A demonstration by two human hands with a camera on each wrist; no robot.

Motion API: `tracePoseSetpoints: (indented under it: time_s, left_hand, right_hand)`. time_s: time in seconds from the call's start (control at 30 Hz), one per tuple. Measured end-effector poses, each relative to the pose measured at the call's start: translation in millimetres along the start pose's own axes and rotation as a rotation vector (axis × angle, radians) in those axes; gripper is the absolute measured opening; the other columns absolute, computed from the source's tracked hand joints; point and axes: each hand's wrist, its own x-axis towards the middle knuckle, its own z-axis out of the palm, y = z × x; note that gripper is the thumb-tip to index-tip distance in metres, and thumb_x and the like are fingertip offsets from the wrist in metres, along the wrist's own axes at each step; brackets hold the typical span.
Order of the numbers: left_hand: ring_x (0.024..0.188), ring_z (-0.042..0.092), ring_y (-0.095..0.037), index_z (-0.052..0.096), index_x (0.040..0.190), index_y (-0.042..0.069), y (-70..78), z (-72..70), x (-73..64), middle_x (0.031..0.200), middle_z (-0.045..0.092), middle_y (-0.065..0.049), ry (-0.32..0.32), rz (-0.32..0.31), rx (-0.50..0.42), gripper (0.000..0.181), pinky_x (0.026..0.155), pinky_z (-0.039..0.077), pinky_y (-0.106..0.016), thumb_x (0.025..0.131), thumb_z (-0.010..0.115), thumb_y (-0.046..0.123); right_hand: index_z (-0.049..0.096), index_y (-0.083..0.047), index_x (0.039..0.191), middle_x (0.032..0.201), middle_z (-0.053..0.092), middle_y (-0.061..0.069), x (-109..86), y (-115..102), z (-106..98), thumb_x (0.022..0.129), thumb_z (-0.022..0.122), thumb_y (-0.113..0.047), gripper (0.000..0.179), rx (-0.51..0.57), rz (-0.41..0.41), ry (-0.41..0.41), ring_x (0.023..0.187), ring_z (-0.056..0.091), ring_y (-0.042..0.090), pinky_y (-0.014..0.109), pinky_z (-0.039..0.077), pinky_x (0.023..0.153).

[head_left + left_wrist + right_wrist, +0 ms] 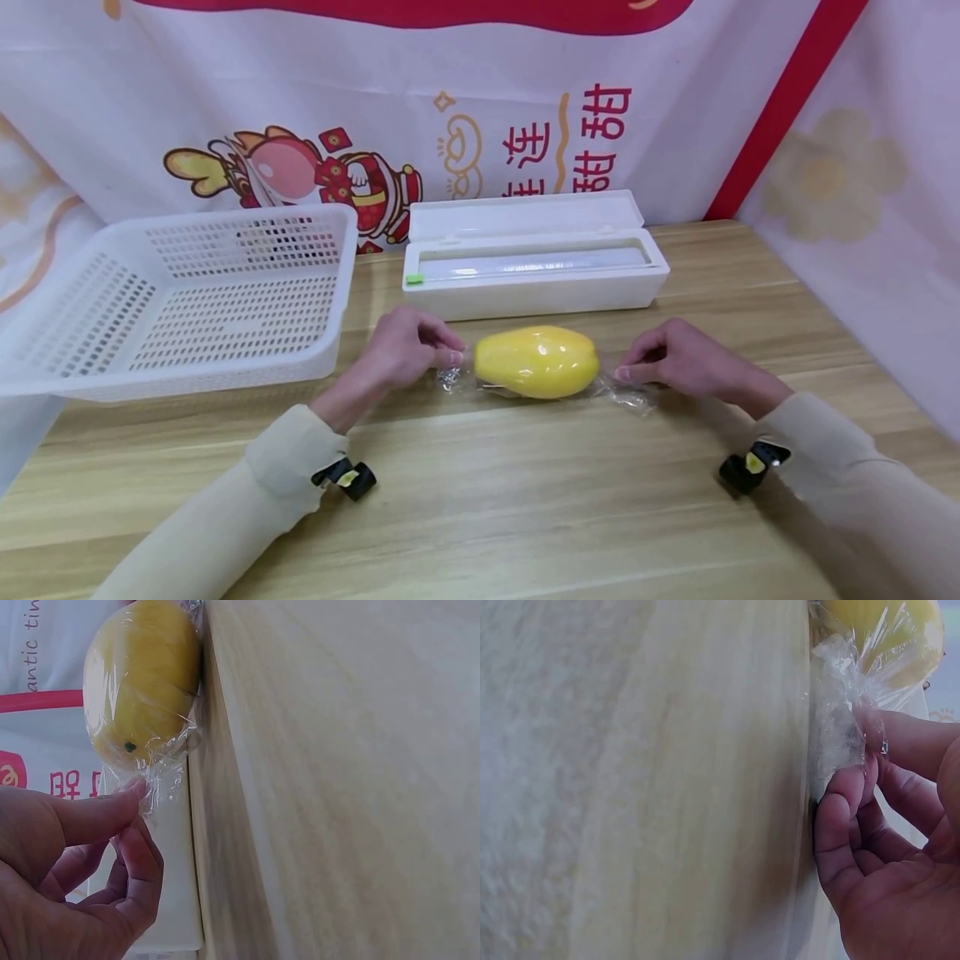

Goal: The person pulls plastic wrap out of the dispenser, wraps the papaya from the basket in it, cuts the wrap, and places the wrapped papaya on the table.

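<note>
A yellow papaya-shaped fruit point(536, 362), wrapped in clear plastic film, lies lengthwise between my two hands on the wooden table. My left hand point(408, 348) pinches the gathered film point(163, 784) at the fruit's left end between thumb and forefinger. At the other end, my right hand point(678, 358) pinches the bunched film point(844, 712) the same way, and loose film hangs by its fingertips. In the left wrist view a small dark spot shows on the fruit's tip, with the film creased tightly around it.
Behind the fruit stands a white film box point(536, 292), its lid point(525, 217) raised and a roll point(532, 263) inside. A white perforated basket point(333, 342) sits at the left. Printed cloth point(480, 108) hangs along the table's back edge.
</note>
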Motion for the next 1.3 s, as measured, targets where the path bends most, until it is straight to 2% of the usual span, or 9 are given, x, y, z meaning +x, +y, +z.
tracePoseSetpoints:
  time_s: [0.33, 0.5, 0.6, 0.67, 0.77, 0.87, 0.93, 1.1, 1.3]
  left_hand:
    - [0.088, 0.064, -0.021, 0.083, 0.102, 0.015, -2.1, -8.5, -9.0, 0.098, 0.076, -0.005, -0.013, 0.054, -0.056, 0.015, 0.074, 0.054, -0.03, 0.087, 0.088, 0.016]
    - [0.1, 0.067, -0.024, 0.079, 0.115, 0.015, -3.3, -11.9, -11.3, 0.115, 0.074, -0.009, -0.039, 0.05, -0.07, 0.03, 0.081, 0.057, -0.031, 0.086, 0.089, 0.02]
    - [0.108, 0.066, -0.026, 0.076, 0.123, 0.015, -1.2, -15.0, -18.1, 0.127, 0.071, -0.011, -0.002, 0.049, -0.091, 0.041, 0.085, 0.056, -0.03, 0.085, 0.09, 0.023]
    - [0.106, 0.065, -0.025, 0.076, 0.121, 0.016, 3.6, -13.9, -28.6, 0.126, 0.072, -0.011, 0.058, 0.063, -0.107, 0.04, 0.083, 0.055, -0.03, 0.085, 0.091, 0.024]
    - [0.094, 0.068, -0.024, 0.079, 0.106, 0.018, 12.2, -2.7, -50.6, 0.107, 0.077, -0.006, 0.068, 0.081, -0.153, 0.027, 0.077, 0.057, -0.03, 0.084, 0.091, 0.025]
    - [0.081, 0.07, -0.019, 0.081, 0.098, 0.018, 17.4, 19.3, -70.4, 0.092, 0.077, 0.0, -0.02, 0.088, -0.19, 0.021, 0.071, 0.059, -0.03, 0.083, 0.091, 0.029]
    - [0.078, 0.071, -0.016, 0.081, 0.102, 0.017, 18.7, 34.8, -78.2, 0.093, 0.078, 0.001, -0.08, 0.081, -0.234, 0.025, 0.069, 0.061, -0.03, 0.083, 0.091, 0.03]
    - [0.08, 0.077, -0.018, 0.076, 0.115, 0.008, 18.4, 61.5, -80.1, 0.105, 0.08, -0.008, -0.042, 0.063, -0.413, 0.037, 0.068, 0.065, -0.035, 0.083, 0.091, 0.02]
    - [0.093, 0.077, -0.018, 0.07, 0.119, 0.005, 22.4, 71.9, -77.4, 0.115, 0.074, -0.013, 0.02, 0.072, -0.507, 0.042, 0.079, 0.066, -0.03, 0.083, 0.091, 0.013]
  right_hand:
    - [0.083, -0.012, 0.105, 0.099, 0.077, 0.003, 1.3, 0.6, -4.0, 0.097, 0.078, -0.021, 0.013, 0.075, -0.039, 0.0, 0.09, 0.061, 0.012, 0.022, 0.051, 0.078]
    - [0.08, -0.012, 0.117, 0.111, 0.077, 0.006, -2.9, 5.5, -9.9, 0.096, 0.079, -0.023, 0.024, 0.099, -0.04, -0.047, 0.091, 0.061, 0.013, 0.024, 0.053, 0.075]
    - [0.075, -0.017, 0.131, 0.114, 0.072, 0.007, -4.7, 2.7, -19.3, 0.097, 0.079, -0.027, 0.036, 0.073, -0.06, -0.04, 0.091, 0.058, 0.016, 0.027, 0.051, 0.072]
    - [0.071, -0.023, 0.137, 0.113, 0.069, 0.008, -4.9, -3.9, -26.3, 0.097, 0.078, -0.027, 0.041, 0.063, -0.095, -0.024, 0.092, 0.058, 0.02, 0.029, 0.051, 0.073]
    - [0.065, -0.033, 0.143, 0.126, 0.071, 0.007, -0.7, -18.5, -29.9, 0.099, 0.076, -0.027, 0.046, 0.076, -0.164, -0.059, 0.109, 0.064, 0.025, 0.033, 0.054, 0.085]
    - [0.063, -0.043, 0.144, 0.145, 0.067, -0.002, 8.5, -34.4, -22.5, 0.099, 0.075, -0.034, 0.047, 0.086, -0.222, -0.165, 0.13, 0.063, 0.025, 0.039, 0.054, 0.101]
    - [0.062, -0.045, 0.145, 0.15, 0.065, -0.005, 15.9, -41.9, -15.1, 0.101, 0.073, -0.037, 0.046, 0.107, -0.26, -0.237, 0.138, 0.059, 0.025, 0.045, 0.052, 0.109]
    - [0.061, -0.042, 0.147, 0.153, 0.062, -0.01, 29.0, -46.8, -2.5, 0.105, 0.067, -0.034, 0.044, 0.159, -0.27, -0.3, 0.142, 0.055, 0.019, 0.048, 0.043, 0.119]
    - [0.057, -0.042, 0.152, 0.158, 0.057, -0.01, 31.9, -39.8, 2.9, 0.107, 0.061, -0.031, 0.046, 0.23, -0.247, -0.336, 0.147, 0.05, 0.021, 0.053, 0.034, 0.125]
